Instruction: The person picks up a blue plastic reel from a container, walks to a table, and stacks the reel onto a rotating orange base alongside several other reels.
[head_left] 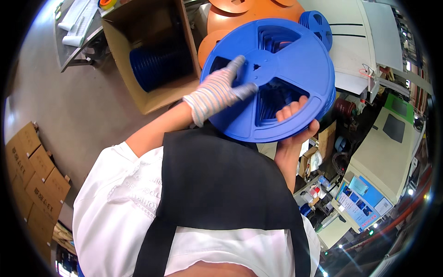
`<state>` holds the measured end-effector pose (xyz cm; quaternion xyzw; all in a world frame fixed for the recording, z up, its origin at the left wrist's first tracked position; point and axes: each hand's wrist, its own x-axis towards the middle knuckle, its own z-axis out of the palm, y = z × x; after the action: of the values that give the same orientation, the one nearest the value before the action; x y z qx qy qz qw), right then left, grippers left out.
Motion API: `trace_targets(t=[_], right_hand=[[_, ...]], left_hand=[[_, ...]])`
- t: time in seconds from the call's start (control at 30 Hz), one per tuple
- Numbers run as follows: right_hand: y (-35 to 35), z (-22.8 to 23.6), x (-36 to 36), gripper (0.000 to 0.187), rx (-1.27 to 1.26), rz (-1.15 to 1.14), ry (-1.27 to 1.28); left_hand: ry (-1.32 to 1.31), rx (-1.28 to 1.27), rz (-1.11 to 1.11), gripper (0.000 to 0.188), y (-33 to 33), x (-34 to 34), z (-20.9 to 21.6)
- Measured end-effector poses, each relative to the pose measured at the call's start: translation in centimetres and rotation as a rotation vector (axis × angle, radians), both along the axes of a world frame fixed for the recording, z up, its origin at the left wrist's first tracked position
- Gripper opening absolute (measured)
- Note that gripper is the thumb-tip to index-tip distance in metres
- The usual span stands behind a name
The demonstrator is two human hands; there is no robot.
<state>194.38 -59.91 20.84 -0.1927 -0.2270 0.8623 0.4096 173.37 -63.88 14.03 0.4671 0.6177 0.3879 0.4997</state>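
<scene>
One large open cardboard box [168, 98] stands to the person's left, beyond the left forearm, with dark blue reels [159, 67] lying on their side inside it. Behind the work, a broad orange disc [219, 21] shows past the far edge of the main thing in hand, a stack of blue reels [270, 68]. This stack is directly in front of the person, between the two hands, its round face turned up toward the head; its axis runs away through that face, so the layers show one behind another in the cut-out windows. Of the two arms, the left is nearer the box. A smaller blue reel [321, 28] sits past the stack's far right edge.

The bare right hand [301, 135] is closed around the near right rim, fingers showing in the window. The gloved left hand [216, 93] lies over the stack's left side, thumb and forefinger spread wide; whether it presses or merely hovers, I cannot tell. Smallest is the dark centre hole [257, 67], just beyond its fingertips.
</scene>
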Motion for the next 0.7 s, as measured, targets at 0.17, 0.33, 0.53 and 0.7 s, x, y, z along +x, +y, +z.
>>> trace_targets(t=[0.17,0.33,0.53,0.7], right_hand=[[-1.6,2.3,-3.9,0.053,-0.068,-0.062,-0.519],[-1.3,3.1,-4.2,0.048,-0.204,-0.051,-0.427],[-1.9,1.6,-1.4,0.035,-0.110,-0.130,-0.338],[-2.5,1.2,-0.9,0.032,-0.093,-0.190,-0.348]], left_hand=[[-0.422,-0.254,0.061,0.098,-0.6,-0.1,-0.4],[-1.088,-0.196,0.235,0.079,-2.3,-6.3,0.0],[-1.830,0.032,0.228,0.070,-5.2,-9.9,0.3],[-1.967,0.136,0.194,0.072,-6.4,-10.1,-0.9]])
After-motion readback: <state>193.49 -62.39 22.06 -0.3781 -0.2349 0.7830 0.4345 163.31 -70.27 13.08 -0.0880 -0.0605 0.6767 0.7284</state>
